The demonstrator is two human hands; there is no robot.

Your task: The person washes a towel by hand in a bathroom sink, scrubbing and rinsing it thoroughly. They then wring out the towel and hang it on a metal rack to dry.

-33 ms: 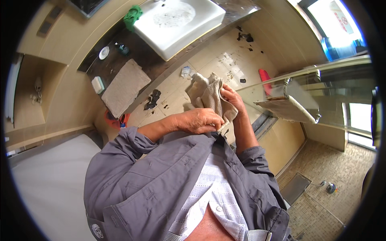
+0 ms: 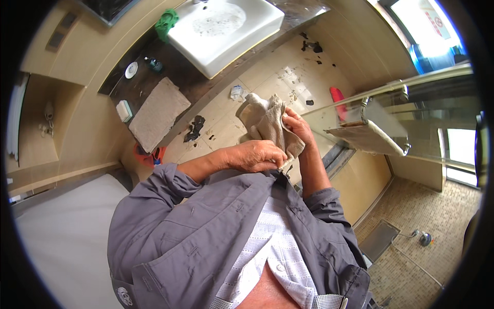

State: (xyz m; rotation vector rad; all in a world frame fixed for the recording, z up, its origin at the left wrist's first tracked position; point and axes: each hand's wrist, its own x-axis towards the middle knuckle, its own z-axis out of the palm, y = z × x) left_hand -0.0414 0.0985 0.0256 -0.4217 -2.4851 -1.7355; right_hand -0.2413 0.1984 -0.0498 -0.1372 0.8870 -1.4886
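In front of my chest I hold a crumpled beige cloth glove (image 2: pixel 272 123), soft and folded, with finger-like lobes at its far end. My left hand (image 2: pixel 257 155) is closed on its near edge, fingertips pinching the fabric close to my jacket. My right hand (image 2: pixel 298 126) grips its right side, thumb and fingers curled round the cloth. The folds hide part of both hands' fingertips. Beyond the glove, a small crumpled clear wrapper (image 2: pixel 236 92) lies on the tiled floor.
A white sink (image 2: pixel 226 51) stands on a dark counter (image 2: pixel 193 77) with a green cloth (image 2: pixel 167 24), a bottle (image 2: pixel 153 64), a grey-beige towel (image 2: pixel 159 114) and a sponge (image 2: pixel 124 110). Dark scraps (image 2: pixel 194 129) litter the floor. At right is a glass panel with a towel rack (image 2: pixel 368 136).
The view has shifted very slightly. Both hands keep their hold on the glove.
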